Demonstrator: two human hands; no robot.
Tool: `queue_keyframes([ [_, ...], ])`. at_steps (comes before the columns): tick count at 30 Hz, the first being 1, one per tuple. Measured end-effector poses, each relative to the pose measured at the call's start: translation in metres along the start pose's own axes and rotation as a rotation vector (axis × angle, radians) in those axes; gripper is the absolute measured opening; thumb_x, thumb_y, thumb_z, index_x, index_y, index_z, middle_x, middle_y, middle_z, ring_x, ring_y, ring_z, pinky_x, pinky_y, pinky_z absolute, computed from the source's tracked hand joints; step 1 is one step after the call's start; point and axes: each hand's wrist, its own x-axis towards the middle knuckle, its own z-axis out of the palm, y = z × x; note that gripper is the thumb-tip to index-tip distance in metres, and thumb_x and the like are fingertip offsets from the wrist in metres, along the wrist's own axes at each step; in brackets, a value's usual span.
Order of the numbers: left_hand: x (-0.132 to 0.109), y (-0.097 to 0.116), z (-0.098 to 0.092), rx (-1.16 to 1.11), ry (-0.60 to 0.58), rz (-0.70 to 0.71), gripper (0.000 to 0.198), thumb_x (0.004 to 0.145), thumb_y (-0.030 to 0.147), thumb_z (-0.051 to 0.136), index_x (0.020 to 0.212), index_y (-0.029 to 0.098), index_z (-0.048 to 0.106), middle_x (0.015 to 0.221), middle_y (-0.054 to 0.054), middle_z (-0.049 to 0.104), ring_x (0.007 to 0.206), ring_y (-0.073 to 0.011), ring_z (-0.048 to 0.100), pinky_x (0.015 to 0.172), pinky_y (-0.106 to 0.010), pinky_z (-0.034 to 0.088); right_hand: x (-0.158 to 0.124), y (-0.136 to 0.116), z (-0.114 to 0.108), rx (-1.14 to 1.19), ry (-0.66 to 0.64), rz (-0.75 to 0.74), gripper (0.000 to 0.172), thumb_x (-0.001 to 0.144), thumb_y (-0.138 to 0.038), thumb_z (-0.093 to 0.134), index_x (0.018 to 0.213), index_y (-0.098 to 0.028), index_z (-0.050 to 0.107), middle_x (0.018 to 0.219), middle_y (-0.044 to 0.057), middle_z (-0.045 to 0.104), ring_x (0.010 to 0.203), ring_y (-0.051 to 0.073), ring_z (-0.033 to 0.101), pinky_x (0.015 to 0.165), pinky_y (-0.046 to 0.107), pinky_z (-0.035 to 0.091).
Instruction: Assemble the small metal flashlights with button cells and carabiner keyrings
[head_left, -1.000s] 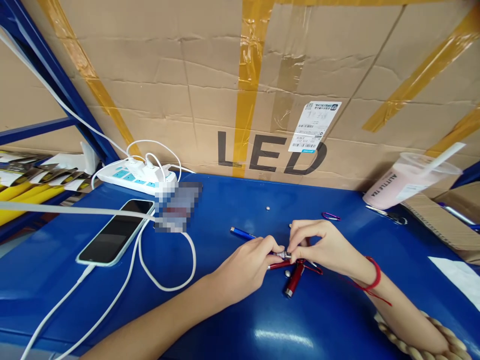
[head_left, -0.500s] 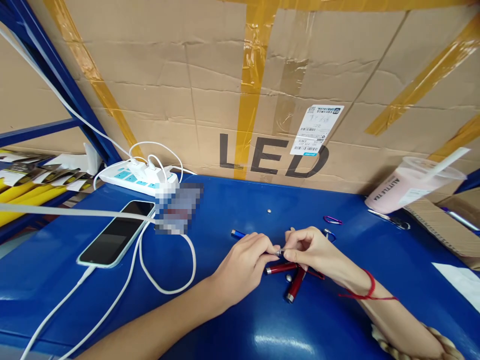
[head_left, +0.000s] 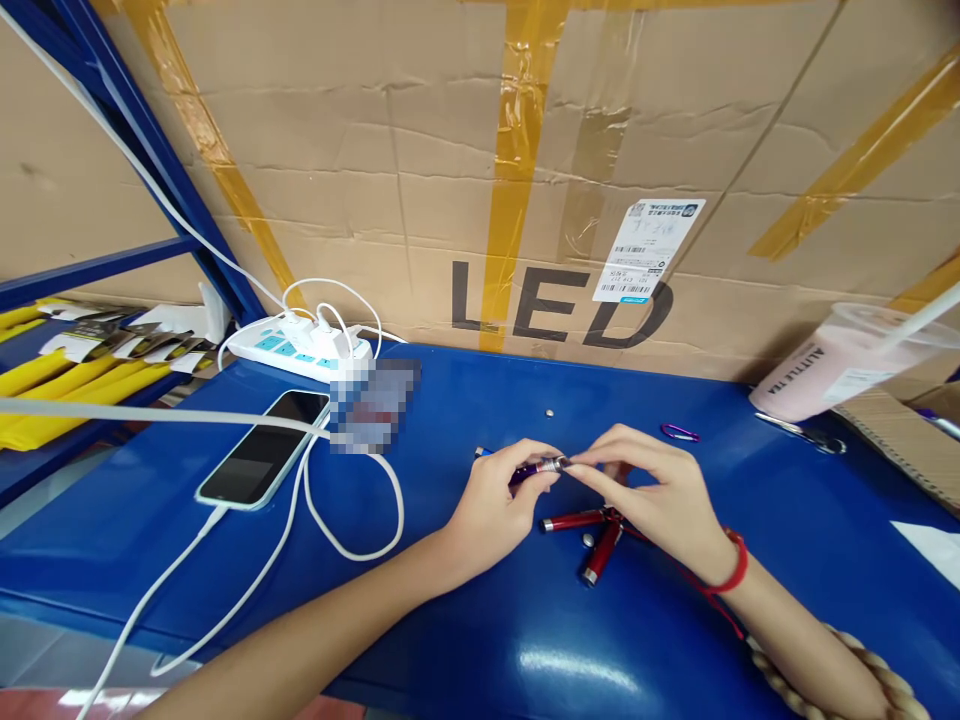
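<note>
Purple tube (head_left: 526, 472) is held near red tubes (head_left: 576, 520) and a silver disc (head_left: 587, 540).

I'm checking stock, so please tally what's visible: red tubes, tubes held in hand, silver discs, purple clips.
Red tubes: 2
Held tube: 1
Silver discs: 2
Purple clip: 1
Total: 6

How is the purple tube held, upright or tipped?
Tipped: the purple tube lies sideways, pointing from the left hand toward the right hand.
</note>
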Motion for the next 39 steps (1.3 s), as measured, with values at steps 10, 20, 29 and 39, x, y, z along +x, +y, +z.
queue_keyframes([
  [10, -0.002, 0.003, -0.002, 0.183, 0.031, -0.040, 0.019, 0.090, 0.018, 0.042, 0.098, 0.019, 0.059, 0.085, -0.001, 0.066, 0.076, -0.0147, 0.061, 0.068, -0.024, 0.045, 0.000, 0.006, -0.010, -0.124, -0.165, -0.196, 0.021, 0.083, -0.030, 0.061, 0.102, -0.025, 0.069, 0.104, 0.007, 0.060, 0.057, 0.008, 0.056, 0.058, 0.026, 0.053],
  [20, -0.006, 0.001, 0.000, 0.319, -0.121, 0.073, 0.023, 0.091, 0.016, 0.036, 0.096, 0.020, 0.058, 0.081, -0.002, 0.064, 0.075, -0.0155, 0.059, 0.070, -0.025, 0.044, 0.005, 0.007, -0.015, -0.064, -0.152, -0.185, 0.020, 0.081, -0.040, 0.062, 0.078, -0.024, 0.074, 0.087, 0.005, 0.064, 0.063, 0.012, 0.059, 0.059, 0.028, 0.051],
  [29, -0.006, -0.001, -0.002, 0.292, -0.207, 0.040, 0.021, 0.091, 0.015, 0.036, 0.094, 0.019, 0.056, 0.080, -0.002, 0.063, 0.074, -0.0157, 0.059, 0.068, -0.025, 0.043, 0.003, 0.007, -0.010, 0.012, -0.224, -0.069, 0.015, 0.080, -0.031, 0.065, 0.071, -0.022, 0.073, 0.075, 0.003, 0.063, 0.063, 0.012, 0.059, 0.055, 0.023, 0.047],
  [39, -0.009, -0.003, -0.002, 0.218, -0.239, -0.030, 0.010, 0.092, 0.019, 0.036, 0.086, 0.021, 0.043, 0.084, -0.002, 0.065, 0.076, -0.0166, 0.061, 0.064, -0.024, 0.043, 0.002, 0.003, -0.005, -0.017, -0.217, 0.165, 0.016, 0.073, -0.033, 0.069, 0.065, -0.019, 0.070, 0.069, 0.003, 0.064, 0.057, 0.012, 0.057, 0.049, 0.023, 0.043],
])
